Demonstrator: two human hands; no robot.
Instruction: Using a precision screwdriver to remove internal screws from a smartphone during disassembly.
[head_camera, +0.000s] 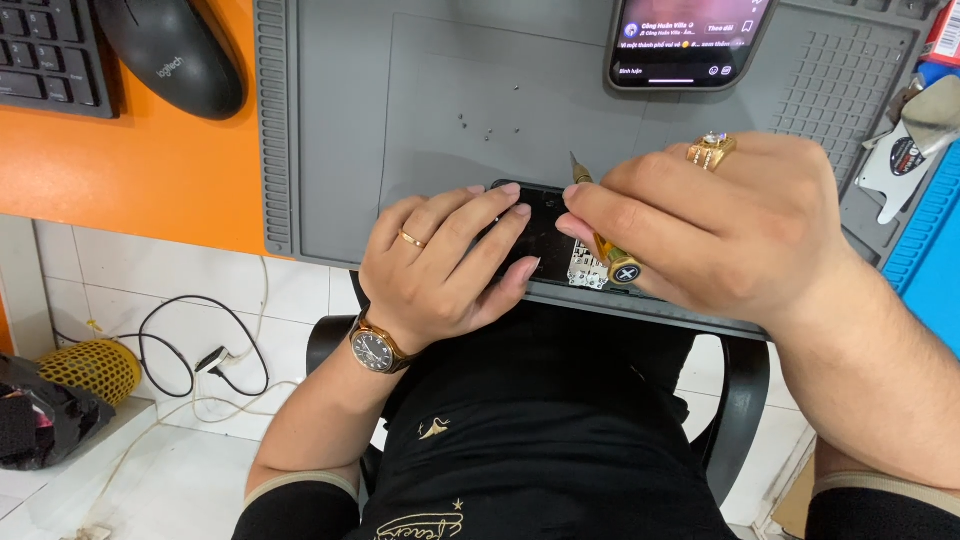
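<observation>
Nearest the camera, our black shirt (540, 440) fills the lower middle of the frame, with the black chair arms (745, 400) showing on either side of it. Just above it our left hand (440, 265) lies flat with fingers spread over the dark opened phone (540, 240) at the near edge of the grey work mat (420, 90), pressing it still; it grips nothing. Our right hand (715, 225) is closed around a gold-handled screwdriver (605, 250), pinched between thumb and fingertips, its shaft slanting up and left over the phone's exposed inside.

We judge the step in hand to be work on a screw inside the opened phone. The next move seems to call for a steady, upright tip and a firm hold from the left hand so the phone does not slide off the mat's edge.

Counting outward: one opened phone under our hands, one screwdriver, two rings (one on each hand), one wristwatch (377, 347) on the left wrist. About five tiny screws (487, 128) lie loose on the mat above the hands. One second phone (688, 40) with a lit screen sits at the top centre. One black mouse (175, 55) and one keyboard (50, 50) rest on the orange desk (130, 170) at upper left. A few tools lie at the right edge, too cut off to count.
</observation>
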